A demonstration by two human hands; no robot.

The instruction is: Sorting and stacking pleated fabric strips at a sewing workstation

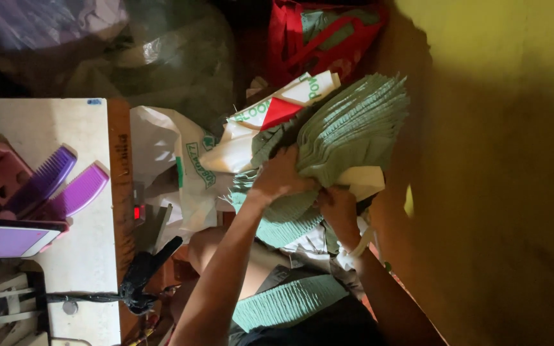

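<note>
**Stock on view: green pleated pieces, bundle in both my hands**

- Item 1: bundle of green pleated pieces, fanned out, held up in front of the yellow wall, above my lap.
- My left hand: fingers curled and pressed onto the bundle's near edge, gripping it.
- My right hand: closed on the bundle's lower end from beneath; I cannot tell how the fingertips lie.
- Item 2: single green pleated strip, lying across my lap, apart from the bundle.
- Item 3: white printed bags, crumpled just behind the bundle.
- Item 4: red bag, further back.
- Item 5: two purple combs on the white table to my left.
</note>
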